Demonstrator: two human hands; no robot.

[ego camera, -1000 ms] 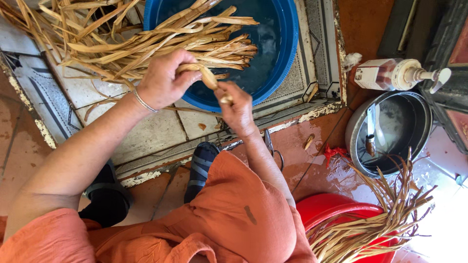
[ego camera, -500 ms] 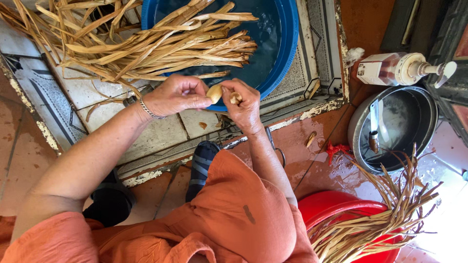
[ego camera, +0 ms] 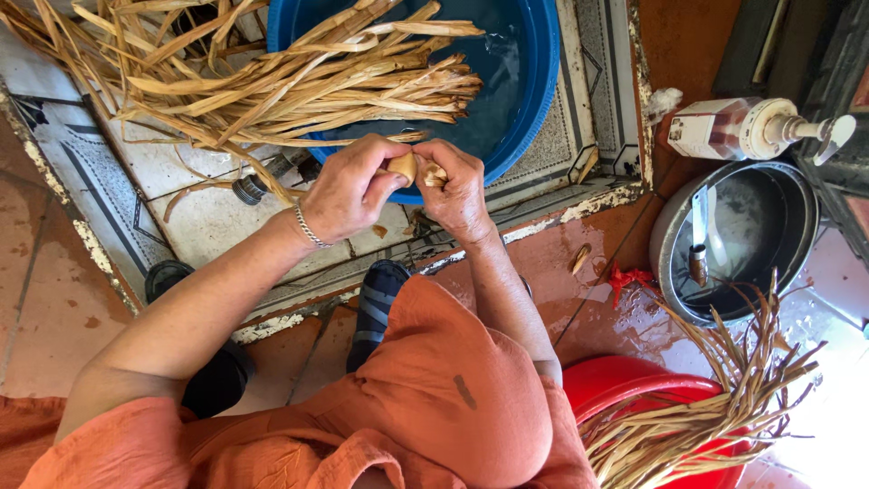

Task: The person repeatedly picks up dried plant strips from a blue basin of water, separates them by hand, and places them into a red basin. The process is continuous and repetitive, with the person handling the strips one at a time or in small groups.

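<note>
— What are the hands doing?

— I am holding a small tan stub (ego camera: pixel 405 167) between them, just at the near rim of the blue basin (ego camera: pixel 534 100). My left hand (ego camera: pixel 348 190) is curling around it, fingers closed on one end. My right hand (ego camera: pixel 457 192) is pinching the other end, thumb and fingertips closed on a pale scrap (ego camera: pixel 433 174) that is touching the stub. Whether the scrap is part of the stub, I cannot tell.

— Why there?

— Likely so bits are dropping toward the basin and the tiled ledge (ego camera: pixel 208 217) rather than my lap. That is a judgement.

— And the rest?

— Long dry strips (ego camera: pixel 299 86) are lying across the basin's far-left edge, tips reaching over the water, butts spreading onto the ledge; probably soaking. A second bundle (ego camera: pixel 715 407) is sticking out of the red tub (ego camera: pixel 625 385) at my right knee. Beyond it a metal pot (ego camera: pixel 674 231) is holding a knife (ego camera: pixel 698 240), with a pump bottle (ego camera: pixel 742 129) lying just above. My dark shoe (ego camera: pixel 376 303) is resting at the ledge's broken edge.
</note>
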